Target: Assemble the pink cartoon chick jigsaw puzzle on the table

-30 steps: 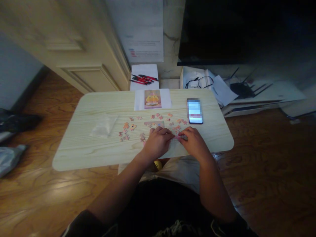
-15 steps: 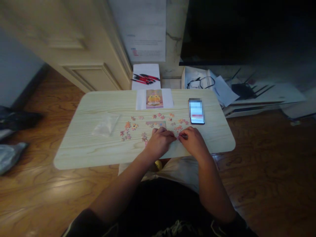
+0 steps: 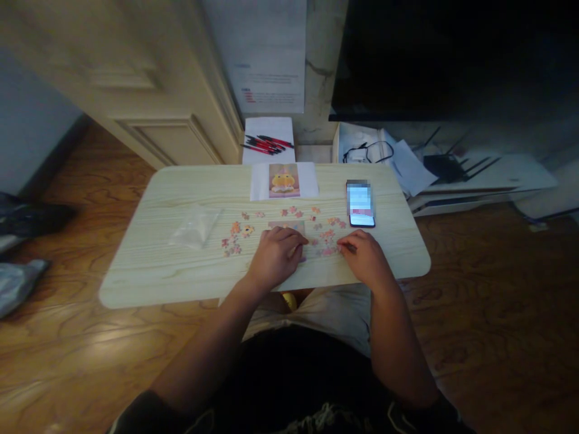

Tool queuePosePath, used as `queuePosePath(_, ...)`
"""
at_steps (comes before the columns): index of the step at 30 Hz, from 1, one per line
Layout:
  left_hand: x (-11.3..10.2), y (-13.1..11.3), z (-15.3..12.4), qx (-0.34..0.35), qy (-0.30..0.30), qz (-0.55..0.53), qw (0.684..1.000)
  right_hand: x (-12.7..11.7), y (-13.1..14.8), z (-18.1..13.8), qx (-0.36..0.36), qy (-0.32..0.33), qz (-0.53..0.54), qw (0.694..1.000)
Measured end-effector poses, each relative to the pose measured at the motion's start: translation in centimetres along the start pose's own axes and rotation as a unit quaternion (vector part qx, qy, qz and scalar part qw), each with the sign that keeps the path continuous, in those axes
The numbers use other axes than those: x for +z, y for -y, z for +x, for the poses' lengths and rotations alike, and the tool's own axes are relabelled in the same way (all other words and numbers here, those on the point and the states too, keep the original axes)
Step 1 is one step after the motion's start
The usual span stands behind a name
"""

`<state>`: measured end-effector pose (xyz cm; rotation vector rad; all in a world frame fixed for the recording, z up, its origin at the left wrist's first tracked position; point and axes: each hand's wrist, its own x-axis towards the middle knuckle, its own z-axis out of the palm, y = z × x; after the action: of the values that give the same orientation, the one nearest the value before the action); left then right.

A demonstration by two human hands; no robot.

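Note:
My left hand (image 3: 275,256) rests on the pale wooden table (image 3: 149,271), fingers curled, just below the small assembled puzzle patch (image 3: 287,227); whether it holds a piece is hidden. My right hand (image 3: 367,259) lies to the right, its thumb and forefinger pinched on a small puzzle piece (image 3: 348,246). Loose pink and orange puzzle pieces (image 3: 325,235) lie between and beyond the two hands, with another cluster (image 3: 235,236) to the left. The reference picture (image 3: 284,179) of a yellow figure sits at the table's far edge.
A phone (image 3: 360,203) with a lit screen lies at the far right of the table. A clear plastic bag (image 3: 194,228) lies at the left. Beyond the table are red and black pens (image 3: 265,143) on white paper, a door, cables and papers.
My hands were together over one pink piece; now they are apart. The left hand has moved left toward the assembled patch, the right slightly right. The view has shifted a little.

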<state>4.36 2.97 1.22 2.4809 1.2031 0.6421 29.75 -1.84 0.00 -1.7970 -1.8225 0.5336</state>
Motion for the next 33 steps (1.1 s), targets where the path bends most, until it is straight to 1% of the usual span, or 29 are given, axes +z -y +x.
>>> queuePosePath(3, -0.4, 1.2, -1.0, 0.005, -0.006, -0.004, 1.000, -0.1, 0.1, -0.3, -0.010, 0.022, -0.018, 1.000)
queuePosePath(8, 0.0, 3.0, -2.7, 0.010, -0.025, 0.001, 1.000, 0.9, 1.4, -0.2, -0.018, 0.047, -0.043, 0.998)
queuePosePath(14, 0.1, 4.2, -3.8, 0.047, -0.019, 0.006, 0.999, 1.8, 1.8, 0.2, -0.029, 0.048, -0.037, 0.998)
queuePosePath(17, -0.4, 4.7, -4.0, 0.046, -0.026, 0.008, 0.999, 1.9, 2.1, 0.4, -0.033, 0.052, -0.031, 0.998)
queuePosePath(20, -1.0, 5.4, -4.1, 0.040, -0.029, 0.013, 0.999, 1.8, 2.6, 0.7, -0.025, 0.055, -0.009, 0.998)
queuePosePath(25, -1.6, 6.5, -3.8, 0.037, -0.028, 0.020, 0.999, 2.1, 3.4, 1.2, 0.016, 0.093, 0.072, 0.993)
queuePosePath(29, -1.4, 6.6, -3.5, 0.032, -0.032, 0.021, 0.999, 2.6, 3.6, 1.7, 0.048, 0.096, 0.139, 0.984)
queuePosePath(33, -1.3, 6.3, -3.5, 0.018, -0.031, 0.016, 0.999, 2.8, 3.9, 2.1, 0.055, 0.108, 0.147, 0.982)
